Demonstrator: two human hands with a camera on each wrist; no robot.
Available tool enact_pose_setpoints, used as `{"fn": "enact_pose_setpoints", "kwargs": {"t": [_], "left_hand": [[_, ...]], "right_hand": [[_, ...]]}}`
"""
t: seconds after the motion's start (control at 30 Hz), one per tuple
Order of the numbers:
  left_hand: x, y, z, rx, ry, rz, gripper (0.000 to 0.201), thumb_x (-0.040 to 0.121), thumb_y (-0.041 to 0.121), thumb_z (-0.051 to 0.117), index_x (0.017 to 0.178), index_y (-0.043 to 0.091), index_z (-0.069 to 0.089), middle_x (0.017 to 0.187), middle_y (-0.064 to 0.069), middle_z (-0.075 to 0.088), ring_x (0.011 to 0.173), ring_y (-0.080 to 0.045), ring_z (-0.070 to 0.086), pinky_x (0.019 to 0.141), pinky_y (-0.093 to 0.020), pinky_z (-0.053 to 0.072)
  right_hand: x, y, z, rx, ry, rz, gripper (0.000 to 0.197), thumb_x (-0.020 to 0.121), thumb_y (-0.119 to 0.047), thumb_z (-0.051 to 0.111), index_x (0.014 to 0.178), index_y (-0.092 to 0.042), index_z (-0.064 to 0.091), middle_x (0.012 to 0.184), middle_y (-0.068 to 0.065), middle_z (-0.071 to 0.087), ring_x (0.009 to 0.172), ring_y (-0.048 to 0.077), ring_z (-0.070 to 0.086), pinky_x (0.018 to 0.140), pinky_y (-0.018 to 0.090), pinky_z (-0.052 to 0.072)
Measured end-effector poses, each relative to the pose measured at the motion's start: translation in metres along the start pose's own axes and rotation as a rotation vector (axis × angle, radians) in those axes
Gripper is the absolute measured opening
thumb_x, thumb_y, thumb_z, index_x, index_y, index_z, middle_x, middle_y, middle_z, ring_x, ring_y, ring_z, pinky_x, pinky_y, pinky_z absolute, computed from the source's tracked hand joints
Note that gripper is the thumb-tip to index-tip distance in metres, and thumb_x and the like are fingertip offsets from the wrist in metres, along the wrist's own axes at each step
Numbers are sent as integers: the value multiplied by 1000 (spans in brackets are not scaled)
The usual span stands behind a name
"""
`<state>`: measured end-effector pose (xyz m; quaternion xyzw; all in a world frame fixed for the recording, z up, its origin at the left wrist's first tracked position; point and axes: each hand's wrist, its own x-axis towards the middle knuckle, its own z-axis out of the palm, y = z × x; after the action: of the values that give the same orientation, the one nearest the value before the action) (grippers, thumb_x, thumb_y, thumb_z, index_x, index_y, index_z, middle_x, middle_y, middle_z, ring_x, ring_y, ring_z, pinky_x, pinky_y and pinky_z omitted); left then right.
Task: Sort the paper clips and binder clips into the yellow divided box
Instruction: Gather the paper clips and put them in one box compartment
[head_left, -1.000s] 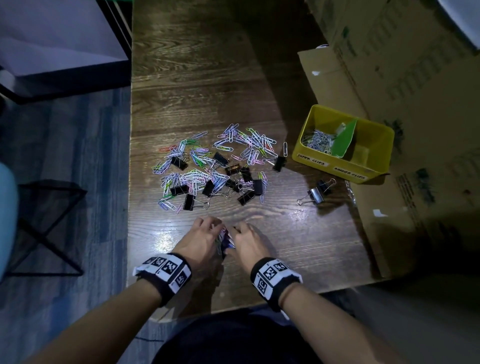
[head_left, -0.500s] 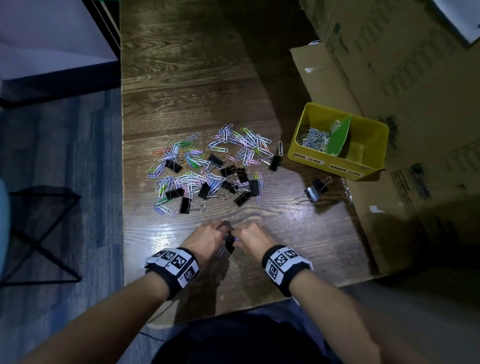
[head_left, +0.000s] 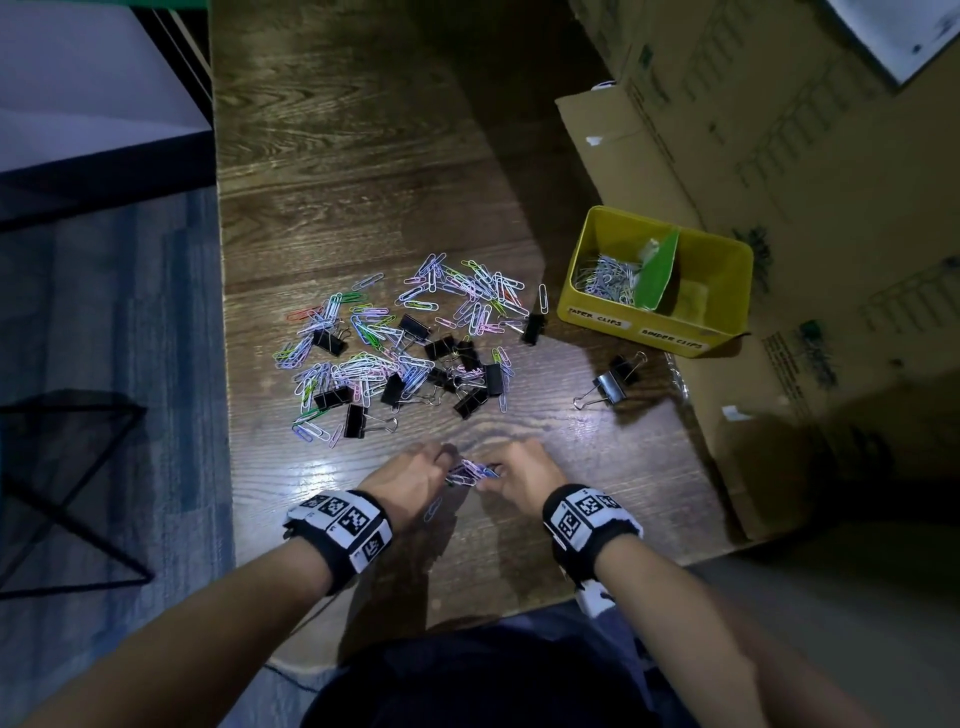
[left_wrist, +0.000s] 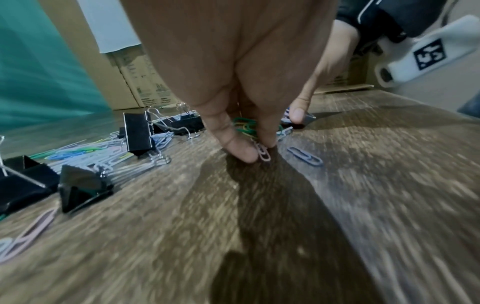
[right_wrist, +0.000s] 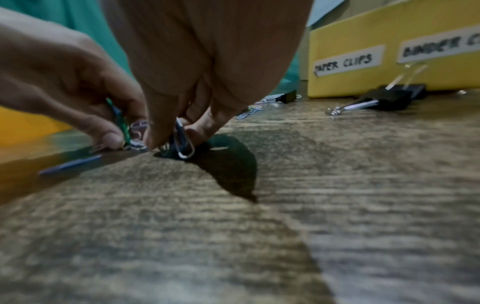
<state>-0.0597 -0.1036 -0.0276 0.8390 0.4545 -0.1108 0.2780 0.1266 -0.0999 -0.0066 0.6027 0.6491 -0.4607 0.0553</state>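
Both hands meet low over the wooden table (head_left: 363, 171), pinching a small bunch of coloured paper clips (head_left: 470, 472) between them. My left hand (head_left: 415, 480) holds green and pale clips (left_wrist: 246, 127) against the table. My right hand (head_left: 519, 475) grips silver and blue clips (right_wrist: 182, 142). One blue clip (left_wrist: 305, 156) lies loose beside the fingers. A big mixed pile of paper clips and black binder clips (head_left: 405, 348) lies beyond the hands. The yellow divided box (head_left: 727, 312) sits at the right, silver clips in its left compartment.
Two black binder clips (head_left: 613, 382) lie apart in front of the box. Cardboard boxes (head_left: 779, 130) crowd the table's right side. A black wire stand (head_left: 67, 493) is on the blue carpet at the left. The table's near edge is just behind my wrists.
The hands have stayed together near the front of the table, gathering the bunch; more clips show between the fingers now. The camera has shifted slightly.
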Motion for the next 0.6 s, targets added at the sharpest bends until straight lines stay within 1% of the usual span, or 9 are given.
{"fn": "enact_pose_setpoints", "kwargs": {"t": [0.07, 0.13, 0.2, 0.27, 0.3, 0.37, 0.43, 0.53, 0.6], "left_hand": [[5, 1, -6, -48, -11, -15, 36, 90, 7, 55, 124, 11, 45, 115, -10, 55, 99, -27, 58, 78, -27, 46], [11, 2, -16, -85, -43, -29, 26, 89, 13, 56, 114, 10, 52, 112, -9, 59, 97, -26, 58, 79, -29, 44], [16, 3, -26, -90, -89, -29, 15, 87, 16, 57, 102, 12, 55, 107, -8, 61, 91, -24, 57, 77, -28, 44], [18, 4, -30, -92, -115, -18, 8, 87, 17, 56, 94, 16, 52, 105, -8, 59, 84, -21, 54, 71, -27, 42], [17, 5, -30, -98, -112, -2, 7, 87, 16, 55, 94, 15, 52, 105, -8, 58, 84, -22, 54, 71, -28, 42], [17, 5, -29, -100, -81, 49, 16, 87, 14, 53, 102, 12, 54, 107, -10, 58, 89, -28, 58, 76, -35, 47], [17, 3, -27, -125, -55, 73, 21, 86, 14, 51, 107, 13, 54, 104, -9, 62, 90, -29, 60, 77, -36, 49], [18, -1, -28, -207, -36, 33, 13, 83, 16, 56, 96, 15, 60, 92, -5, 67, 78, -20, 59, 68, -26, 43], [20, -3, -31, -285, -19, -35, 3, 81, 14, 64, 83, 15, 62, 77, -1, 65, 66, -9, 54, 63, -19, 37]], "right_hand": [[-1, 3, -3, 96, 23, 16, 43, 83, -24, 71, 123, -13, 62, 108, 14, 68, 89, 19, 62, 86, 26, 49], [-1, 7, -4, 220, 32, 33, 45, 80, -22, 74, 121, -10, 63, 100, 14, 70, 77, 14, 58, 74, 19, 48], [-2, 10, -6, 326, 53, 49, 41, 79, -18, 75, 117, -8, 65, 97, 12, 70, 74, 13, 56, 63, 13, 46], [-1, 14, -8, 422, 75, 61, 40, 78, -16, 76, 115, -6, 67, 102, 10, 70, 73, 12, 55, 68, 20, 49], [-1, 16, -10, 460, 78, 63, 40, 77, -16, 77, 114, -6, 67, 101, 8, 70, 72, 11, 54, 71, 22, 48], [-2, 17, -13, 504, 82, 62, 39, 75, -16, 78, 112, -6, 68, 94, 9, 70, 71, 12, 54, 73, 27, 49], [-2, 22, -16, 529, 98, 59, 37, 73, -17, 80, 108, -10, 70, 86, 9, 70, 69, 14, 54, 72, 32, 52], [-4, 31, -24, 600, 143, 52, 22, 70, -22, 82, 89, -27, 74, 83, 4, 71, 70, 19, 58, 75, 37, 54], [-7, 38, -32, 676, 181, 66, 20, 69, -20, 83, 81, -31, 72, 88, 7, 74, 79, 24, 64, 84, 42, 55]]}}
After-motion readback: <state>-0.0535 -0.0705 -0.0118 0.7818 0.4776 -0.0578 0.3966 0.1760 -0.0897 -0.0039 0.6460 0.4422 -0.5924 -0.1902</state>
